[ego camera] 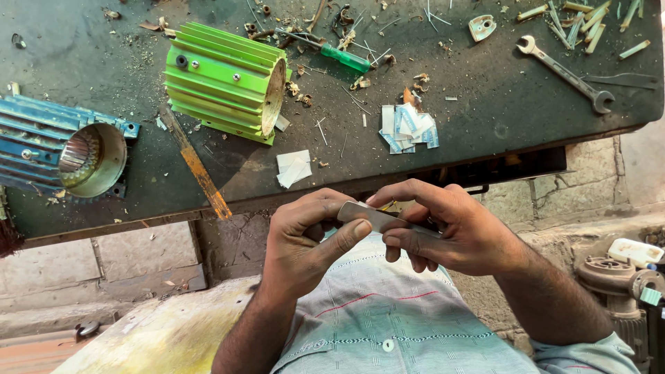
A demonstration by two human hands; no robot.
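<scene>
Folding a pale insulation strip, held in both hands over the lap.

The thin, pale grey strip of stiff paper (pixel 377 218) sits between both hands, just below the near edge of the dark, littered desk (pixel 485 118). The left hand (pixel 305 232) pinches its near end, thumb flat on top; the right hand (pixel 443 228) has its fingers (pixel 409 242) closed around the far end. Step in hand looks like creasing or shaping; the next move likely needs an even press along the strip without buckling it. On the desk: cut white and blue paper pieces (pixel 409 128), a finned green metal motor housing (pixel 225 79), a finned blue motor housing (pixel 59 149), a green-handled screwdriver (pixel 339 55), a steel spanner (pixel 564 73), and a rusty flat file (pixel 194 163).
</scene>
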